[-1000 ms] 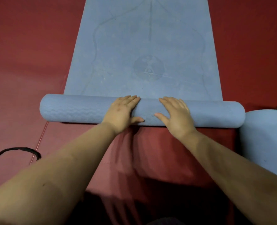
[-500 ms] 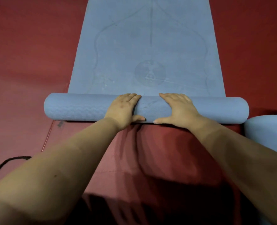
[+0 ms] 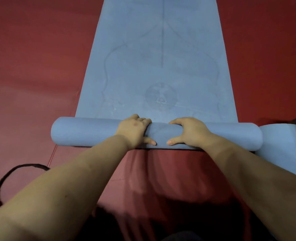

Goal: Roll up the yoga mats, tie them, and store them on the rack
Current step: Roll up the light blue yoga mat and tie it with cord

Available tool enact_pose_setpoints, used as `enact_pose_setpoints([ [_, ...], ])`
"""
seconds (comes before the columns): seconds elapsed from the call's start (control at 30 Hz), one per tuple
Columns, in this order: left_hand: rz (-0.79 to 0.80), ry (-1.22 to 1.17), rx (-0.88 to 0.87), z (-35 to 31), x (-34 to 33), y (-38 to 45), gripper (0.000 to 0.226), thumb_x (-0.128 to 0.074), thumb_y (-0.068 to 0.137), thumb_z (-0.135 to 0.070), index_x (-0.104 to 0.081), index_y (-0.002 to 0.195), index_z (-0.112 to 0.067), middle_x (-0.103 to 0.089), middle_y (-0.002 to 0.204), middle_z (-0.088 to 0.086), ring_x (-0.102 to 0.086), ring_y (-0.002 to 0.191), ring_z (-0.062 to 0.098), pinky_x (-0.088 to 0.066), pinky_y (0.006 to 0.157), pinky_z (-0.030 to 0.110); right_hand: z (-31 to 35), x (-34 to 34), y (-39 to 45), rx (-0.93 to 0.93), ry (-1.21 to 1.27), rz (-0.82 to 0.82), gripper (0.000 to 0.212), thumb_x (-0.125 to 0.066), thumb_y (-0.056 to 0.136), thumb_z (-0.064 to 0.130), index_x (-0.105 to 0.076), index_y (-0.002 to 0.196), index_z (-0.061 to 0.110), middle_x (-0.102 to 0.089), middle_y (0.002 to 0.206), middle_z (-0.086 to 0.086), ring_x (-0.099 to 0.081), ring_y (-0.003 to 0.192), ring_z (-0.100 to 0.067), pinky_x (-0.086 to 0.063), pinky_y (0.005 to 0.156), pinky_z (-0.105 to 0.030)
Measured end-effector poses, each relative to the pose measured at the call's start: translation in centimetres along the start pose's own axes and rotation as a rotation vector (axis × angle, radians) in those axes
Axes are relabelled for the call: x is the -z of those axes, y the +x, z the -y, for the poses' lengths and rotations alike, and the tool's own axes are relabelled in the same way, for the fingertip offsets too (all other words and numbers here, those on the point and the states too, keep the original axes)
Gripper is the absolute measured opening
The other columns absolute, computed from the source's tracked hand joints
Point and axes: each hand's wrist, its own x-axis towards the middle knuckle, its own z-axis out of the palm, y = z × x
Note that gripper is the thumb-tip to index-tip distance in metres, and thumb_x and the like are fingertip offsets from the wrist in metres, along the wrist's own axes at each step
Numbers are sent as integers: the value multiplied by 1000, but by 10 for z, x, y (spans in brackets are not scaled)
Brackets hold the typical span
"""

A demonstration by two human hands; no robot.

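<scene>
The rolled part of the blue foam yoga mat point(image 3: 91, 132) lies crosswise on the red floor point(image 3: 30, 66), its flat length running straight ahead, and the left hand point(image 3: 134, 130) and right hand point(image 3: 189, 131) both seem curled over its middle, equally near.

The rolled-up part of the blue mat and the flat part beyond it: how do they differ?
The rolled part is a thick cylinder lying crosswise; the flat part lies spread on the red floor. The left hand and right hand grip the rolled part; nothing touches the flat part. Printed lines show plainly on the flat part only. Both are the same blue mat.
</scene>
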Motion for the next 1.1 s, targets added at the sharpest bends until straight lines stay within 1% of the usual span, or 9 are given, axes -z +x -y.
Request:
enact_pose_setpoints([
  [0.4, 73, -39, -5, -46, -57, -133, 86, -47, 69, -75, -40, 138, -23, -51, 132, -8, -42, 116, 15, -35, 95, 26, 16, -67, -126, 4, -6, 140, 83, -79, 60, 58, -51, 134, 32, -54, 134, 7, -44, 124, -14, -29, 107, -24],
  [0.47, 46, -39, -3, -49, -61, -139, 85, -50, 72, -72, -37, 141, -24, -48, 135, -9, -40, 119, 15, -32, 98, 24, 15, -81, -142, 51, 4, 17, 84, -72, 61, 63, -53, 133, 25, -55, 134, 3, -48, 125, -18, -22, 108, -24],
  [0.57, 35, -104, 18, -43, -59, -133, 83, -52, 72, -71, -38, 140, -25, -49, 136, -10, -40, 120, 13, -33, 98, 24, 13, -104, -159, 146, -23, -324, 70, -55, 69, 62, -63, 121, 15, -62, 126, -4, -56, 118, -24, -31, 105, -32],
  [0.67, 117, -167, -4, -35, -50, -117, 79, -58, 73, -67, -42, 139, -26, -53, 134, -7, -44, 117, 16, -31, 98, 24, 12, -118, -161, 189, -9, -427, 63, -51, 80, 57, -59, 126, 15, -55, 134, -4, -44, 127, -22, -26, 108, -40],
  [0.73, 147, -207, 39, -31, -47, -106, 78, -58, 76, -64, -42, 140, -25, -52, 136, -3, -43, 121, 19, -30, 103, 25, 7, -115, -149, 191, -41, -404, 66, -48, 80, 60, -56, 130, 17, -54, 136, -2, -46, 127, -23, -24, 109, -38],
  [0.8, 25, -148, 93, -32, -49, -103, 73, -54, 80, -62, -45, 139, -18, -52, 137, 3, -46, 124, 22, -30, 106, 28, 6, -98, -127, 193, -76, -308, 72, -43, 78, 65, -55, 132, 20, -55, 135, -2, -50, 125, -24, -24, 109, -35],
  [0.93, -201, -86, 36, -64, -71, -125, 63, -42, 82, -50, -64, 118, -3, -63, 122, 16, -62, 109, 30, -49, 92, 40, 4, -60, -76, 167, -39, -8, 72, -51, 82, 65, -46, 139, 22, -48, 142, 2, -42, 132, -14, -19, 111, -25],
  [1.03, -186, -127, 30, -56, -73, -108, 63, -43, 79, -49, -65, 116, -3, -64, 121, 15, -62, 110, 30, -46, 96, 37, 8, -73, -79, 167, -57, -305, 58, -48, 83, 56, -64, 121, 15, -64, 124, -3, -59, 115, -20, -31, 107, -33],
  [1.1, -170, -244, 23, -42, -61, -90, 66, -51, 79, -52, -59, 126, -6, -57, 131, 12, -55, 121, 28, -31, 107, 29, 6, -92, -96, 189, -40, -490, 50, -48, 86, 47, -64, 120, 13, -62, 126, -4, -56, 118, -23, -30, 107, -36],
])
